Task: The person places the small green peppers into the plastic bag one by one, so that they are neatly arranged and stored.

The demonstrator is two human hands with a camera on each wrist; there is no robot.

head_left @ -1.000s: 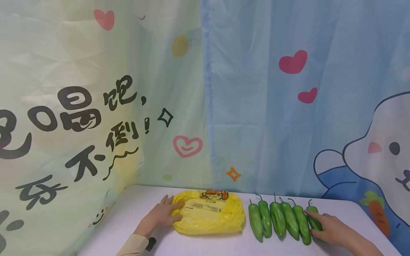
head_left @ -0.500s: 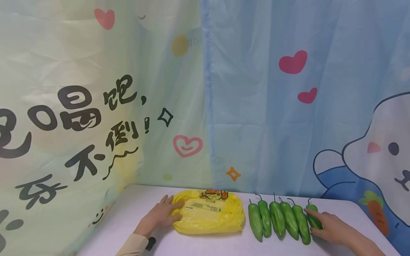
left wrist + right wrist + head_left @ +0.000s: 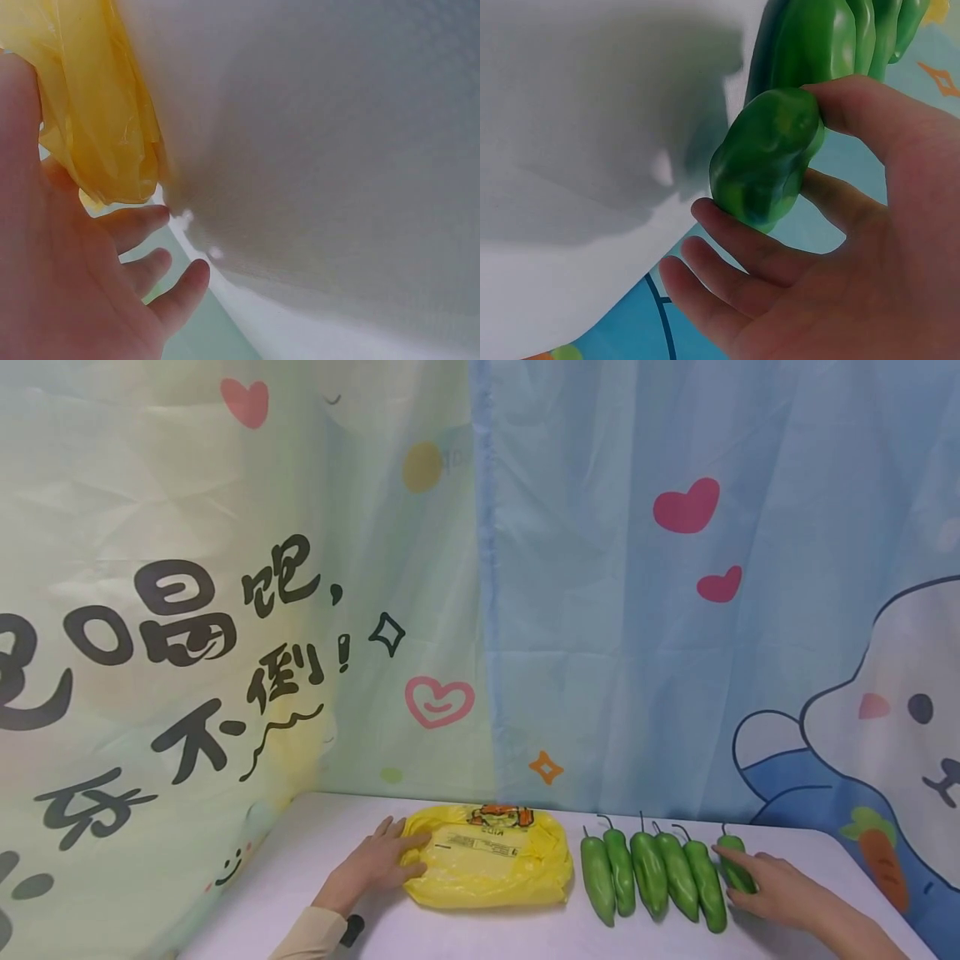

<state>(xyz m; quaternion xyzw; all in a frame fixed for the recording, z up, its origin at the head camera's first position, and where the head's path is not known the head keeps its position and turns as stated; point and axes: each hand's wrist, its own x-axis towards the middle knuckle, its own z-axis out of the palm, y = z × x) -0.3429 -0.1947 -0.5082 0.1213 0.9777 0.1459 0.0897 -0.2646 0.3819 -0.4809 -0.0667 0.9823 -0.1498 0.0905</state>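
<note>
In the head view, a crumpled yellow plastic bag (image 3: 487, 864) with printed text and a cartoon lies on the white table. My left hand (image 3: 378, 860) rests at its left end, thumb and index finger touching the plastic. The left wrist view has the other fingers of that hand (image 3: 82, 255) spread and loosely straight beside the bag (image 3: 105, 112). At the right end of a row of long green peppers, my right hand (image 3: 776, 889) pinches one green pepper (image 3: 735, 860). In the right wrist view, thumb and index finger lie around this pepper (image 3: 765, 157).
Several more green peppers (image 3: 651, 875) lie side by side between the bag and my right hand, stems pointing away. A small dark object (image 3: 352, 931) shows beside my left wrist. Behind the white table (image 3: 465, 935) hangs a printed curtain (image 3: 562, 610).
The pepper in my right hand has shifted slightly away from its neighbour, widening the gap. My left hand and the bag have not visibly moved.
</note>
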